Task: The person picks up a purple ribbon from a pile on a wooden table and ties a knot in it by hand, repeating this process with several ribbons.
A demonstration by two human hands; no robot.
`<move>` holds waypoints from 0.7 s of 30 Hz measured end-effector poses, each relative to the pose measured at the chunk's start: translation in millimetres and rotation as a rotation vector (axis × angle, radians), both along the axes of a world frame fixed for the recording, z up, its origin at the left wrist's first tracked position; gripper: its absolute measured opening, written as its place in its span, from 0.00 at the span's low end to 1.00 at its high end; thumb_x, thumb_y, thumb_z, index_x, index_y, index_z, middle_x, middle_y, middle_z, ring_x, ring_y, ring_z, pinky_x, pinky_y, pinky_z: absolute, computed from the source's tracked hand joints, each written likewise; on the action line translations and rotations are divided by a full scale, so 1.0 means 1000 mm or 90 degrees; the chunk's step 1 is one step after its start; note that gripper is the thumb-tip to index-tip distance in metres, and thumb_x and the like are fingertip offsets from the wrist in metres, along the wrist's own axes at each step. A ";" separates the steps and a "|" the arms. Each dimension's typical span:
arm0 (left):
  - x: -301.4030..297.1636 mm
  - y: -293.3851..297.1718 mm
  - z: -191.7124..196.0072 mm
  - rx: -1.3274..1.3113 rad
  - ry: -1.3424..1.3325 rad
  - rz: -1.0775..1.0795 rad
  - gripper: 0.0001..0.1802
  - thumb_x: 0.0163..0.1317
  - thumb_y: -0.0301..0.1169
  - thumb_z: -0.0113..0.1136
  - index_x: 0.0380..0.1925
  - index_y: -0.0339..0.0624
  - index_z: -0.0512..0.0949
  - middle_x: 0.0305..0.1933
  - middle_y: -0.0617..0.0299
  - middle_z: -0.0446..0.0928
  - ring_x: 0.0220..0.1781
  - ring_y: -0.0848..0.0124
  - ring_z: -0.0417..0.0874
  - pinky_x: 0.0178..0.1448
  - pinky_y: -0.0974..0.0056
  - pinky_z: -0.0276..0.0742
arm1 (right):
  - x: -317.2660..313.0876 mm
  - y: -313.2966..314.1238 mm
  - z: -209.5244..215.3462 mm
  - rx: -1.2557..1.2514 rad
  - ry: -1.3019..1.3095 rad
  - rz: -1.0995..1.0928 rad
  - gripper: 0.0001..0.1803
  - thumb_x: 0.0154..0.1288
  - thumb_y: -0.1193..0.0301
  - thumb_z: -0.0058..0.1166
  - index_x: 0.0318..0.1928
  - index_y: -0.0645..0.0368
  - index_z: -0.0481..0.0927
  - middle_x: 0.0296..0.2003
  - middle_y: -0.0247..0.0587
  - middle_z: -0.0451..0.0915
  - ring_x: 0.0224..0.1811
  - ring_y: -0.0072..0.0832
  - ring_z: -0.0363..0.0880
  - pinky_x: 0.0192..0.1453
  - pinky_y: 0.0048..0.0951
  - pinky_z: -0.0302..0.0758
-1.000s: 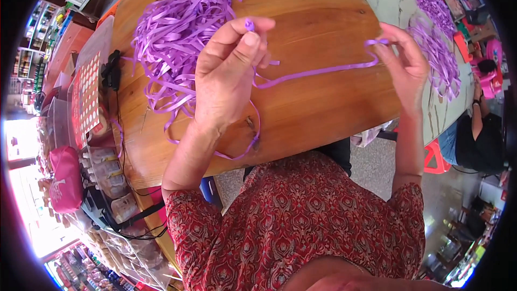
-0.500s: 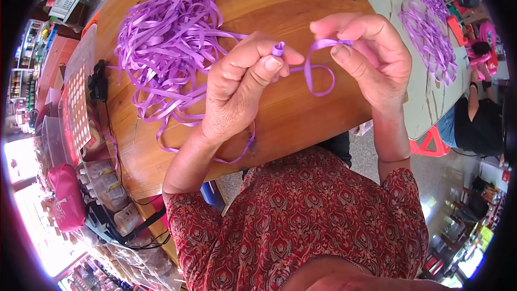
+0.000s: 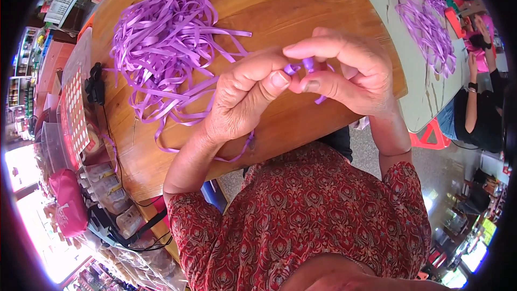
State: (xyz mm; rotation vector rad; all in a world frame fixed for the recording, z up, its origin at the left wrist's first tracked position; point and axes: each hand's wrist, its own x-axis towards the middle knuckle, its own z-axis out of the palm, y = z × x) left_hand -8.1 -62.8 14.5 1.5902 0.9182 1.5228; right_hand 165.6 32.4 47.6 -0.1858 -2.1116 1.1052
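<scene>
Thumb and forefinger of my left hand [image 3: 242, 91] pinch a small rolled piece of purple ribbon [image 3: 291, 69] above the wooden table. Close against it, my right hand [image 3: 353, 73] has its thumb and fingers curled around a bent part of the ribbon, its fingertips almost meeting the left ones. A short bit of ribbon hangs below the right fingers. On the table to the left of my hands lies a large tangled heap of purple ribbon [image 3: 167, 43]. One loose strand runs beneath my left forearm. Exactly how the ribbon is folded between the fingertips is hidden.
Purple ribbon bundles [image 3: 425, 35] lie on a pale marbled table [image 3: 377, 0] at the right. A person in black [image 3: 476, 108] sits beyond it, near a red stool [image 3: 432, 136]. Left of the wooden table [image 3: 318, 124] are a pink pouch [image 3: 69, 203], plastic boxes and a black cable.
My right hand has moved left and slightly down, bringing the ribbon against the rolled piece in my left hand. The ribbon loop that hung between the hands is drawn in.
</scene>
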 end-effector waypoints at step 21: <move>0.008 -0.001 -0.015 0.013 -0.052 0.083 0.07 0.68 0.27 0.57 0.34 0.35 0.80 0.30 0.64 0.75 0.31 0.75 0.71 0.38 0.69 0.67 | -0.008 0.002 -0.021 0.134 0.111 -0.055 0.10 0.52 0.81 0.65 0.37 0.60 0.83 0.24 0.34 0.76 0.21 0.23 0.73 0.24 0.24 0.69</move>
